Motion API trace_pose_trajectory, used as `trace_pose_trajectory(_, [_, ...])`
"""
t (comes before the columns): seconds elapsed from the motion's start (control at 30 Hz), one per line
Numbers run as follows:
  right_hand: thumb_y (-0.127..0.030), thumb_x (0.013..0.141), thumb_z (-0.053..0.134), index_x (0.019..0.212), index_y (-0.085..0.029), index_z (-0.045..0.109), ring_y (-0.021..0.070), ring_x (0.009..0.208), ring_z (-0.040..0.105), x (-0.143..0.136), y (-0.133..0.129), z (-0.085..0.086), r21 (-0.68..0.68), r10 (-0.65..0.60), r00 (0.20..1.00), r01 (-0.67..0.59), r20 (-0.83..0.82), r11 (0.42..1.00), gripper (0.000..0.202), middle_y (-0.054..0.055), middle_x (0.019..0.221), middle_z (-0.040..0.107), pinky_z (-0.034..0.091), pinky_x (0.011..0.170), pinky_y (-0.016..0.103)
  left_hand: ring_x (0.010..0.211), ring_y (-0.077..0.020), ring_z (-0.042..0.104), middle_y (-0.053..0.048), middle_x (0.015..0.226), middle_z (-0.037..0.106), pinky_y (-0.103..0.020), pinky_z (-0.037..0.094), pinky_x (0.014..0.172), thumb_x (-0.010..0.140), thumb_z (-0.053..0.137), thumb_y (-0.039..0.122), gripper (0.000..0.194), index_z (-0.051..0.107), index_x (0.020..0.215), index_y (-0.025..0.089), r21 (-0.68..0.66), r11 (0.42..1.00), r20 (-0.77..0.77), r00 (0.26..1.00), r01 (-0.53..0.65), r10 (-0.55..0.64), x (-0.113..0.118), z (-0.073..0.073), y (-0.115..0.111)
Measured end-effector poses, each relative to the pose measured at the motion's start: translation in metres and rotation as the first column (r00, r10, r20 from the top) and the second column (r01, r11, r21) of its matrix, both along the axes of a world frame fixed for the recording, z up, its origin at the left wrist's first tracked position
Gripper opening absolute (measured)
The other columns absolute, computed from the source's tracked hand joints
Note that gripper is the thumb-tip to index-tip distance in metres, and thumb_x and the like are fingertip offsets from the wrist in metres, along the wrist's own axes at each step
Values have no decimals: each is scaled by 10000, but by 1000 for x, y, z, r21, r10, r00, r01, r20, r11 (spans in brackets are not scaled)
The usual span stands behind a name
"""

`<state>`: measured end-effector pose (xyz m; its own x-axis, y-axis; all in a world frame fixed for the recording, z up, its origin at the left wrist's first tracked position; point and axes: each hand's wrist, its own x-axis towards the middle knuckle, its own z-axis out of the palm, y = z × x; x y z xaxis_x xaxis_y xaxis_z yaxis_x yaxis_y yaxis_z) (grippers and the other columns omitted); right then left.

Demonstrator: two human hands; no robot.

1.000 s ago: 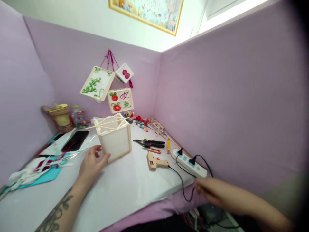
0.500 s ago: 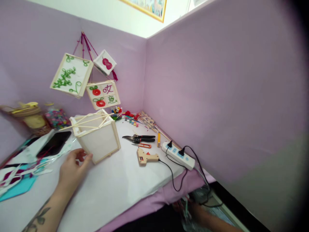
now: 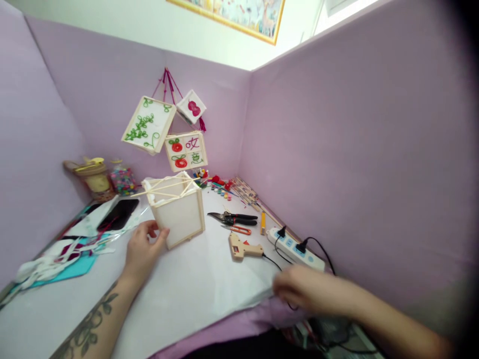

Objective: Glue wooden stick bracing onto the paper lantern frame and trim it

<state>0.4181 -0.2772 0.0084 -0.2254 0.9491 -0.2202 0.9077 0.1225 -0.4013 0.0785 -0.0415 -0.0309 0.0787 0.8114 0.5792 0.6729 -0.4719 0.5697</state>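
Observation:
A box-shaped lantern [image 3: 178, 220] with white paper sides and a pale wooden stick frame stands on the white table. Thin sticks lie crossed over its top. My left hand [image 3: 146, 247] is closed at its lower left corner, thumb at the near edge and the other fingers partly hidden beside it. Over the table's front edge, my right hand [image 3: 299, 289] is blurred, its fingers curled in; whatever may be in them is too small or smeared to make out. The nearest thing to it is a beige hot glue gun [image 3: 243, 248] with a black cord.
Behind the glue gun lie pruning shears [image 3: 235, 218], orange thread snips [image 3: 239, 229] and a yellow cutter [image 3: 263, 223]. A power strip [image 3: 295, 249] runs along the right wall. Decorated panels [image 3: 149, 124] hang at the back. A phone [image 3: 119, 214] and ribbons [image 3: 48, 259] lie left.
My right hand has risen from below the table edge, among plastic bags, to just over the edge. The camera view has swung left. My left hand stays at the lantern.

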Motion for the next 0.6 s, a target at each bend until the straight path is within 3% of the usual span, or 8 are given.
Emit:
trace_pose_trajectory(0.07, [-241, 904, 469, 956, -195, 691, 203, 814, 640, -3, 61, 25, 111, -80, 949, 49, 304, 993, 233, 91, 903, 712, 444, 714, 279, 669, -181, 556, -12, 738, 572, -302, 447, 647, 780, 526, 552, 384, 570, 897, 189, 3, 1000, -3, 1000, -5, 5, 1, 5, -1])
trace_pose_trajectory(0.13, [-190, 893, 479, 1090, -145, 642, 259, 973, 624, -6, 119, 33, 150, -138, 873, 76, 468, 986, 260, 167, 1059, 680, 446, 781, 311, 656, -180, 554, -4, 708, 565, -303, 444, 653, 779, 523, 543, 366, 577, 865, 191, -6, 1000, -8, 1000, -13, 12, 0, 10, -3])
trace_pose_trajectory(0.2, [-174, 853, 541, 1101, -112, 630, 296, 1056, 596, -6, 164, 25, 125, -114, 851, 57, 513, 990, 271, 206, 1092, 663, 444, 809, 325, 650, -180, 556, 0, 690, 565, -303, 442, 656, 780, 523, 534, 348, 584, 841, 197, -17, 1000, -6, 1000, -19, 19, -5, 12, -5])
trace_pose_trajectory(0.27, [-161, 799, 593, 1110, -112, 624, 287, 998, 626, -3, 192, 8, 73, -73, 845, 41, 530, 997, 316, 196, 1077, 675, 456, 765, 312, 657, -180, 564, 0, 699, 577, -302, 444, 656, 784, 525, 530, 335, 583, 831, 203, -28, 1000, 4, 1000, -14, 14, -11, 13, -6])
trace_pose_trajectory(0.4, [-179, 742, 630, 1164, -138, 596, 263, 885, 659, 5, 212, -18, 19, -31, 859, 25, 511, 1000, 426, 161, 1055, 693, 450, 671, 286, 670, -170, 574, -12, 802, 618, -286, 452, 613, 776, 545, 535, 348, 548, 901, 210, -5, 1000, 88, 996, 2, -2, -18, 15, -4])
trace_pose_trajectory(0.5, [-240, 772, 603, 1137, -152, 617, 266, 897, 655, 9, 214, -22, 42, -39, 877, 22, 479, 999, 375, 155, 1063, 693, 433, 656, 281, 687, -167, 581, -29, 864, 633, -277, 452, 584, 787, 547, 528, 382, 547, 986, 202, 45, 999, 134, 991, 2, -8, -19, 21, -1])
trace_pose_trajectory(0.6, [-282, 780, 595, 999, -163, 674, 252, 852, 657, 9, 214, -18, 69, -56, 895, 28, 442, 997, 262, 128, 974, 715, 408, 627, 268, 710, -172, 587, -30, 842, 635, -279, 458, 605, 818, 530, 504, 347, 583, 972, 197, 77, 997, 56, 998, 31, -35, -20, 29, 0])
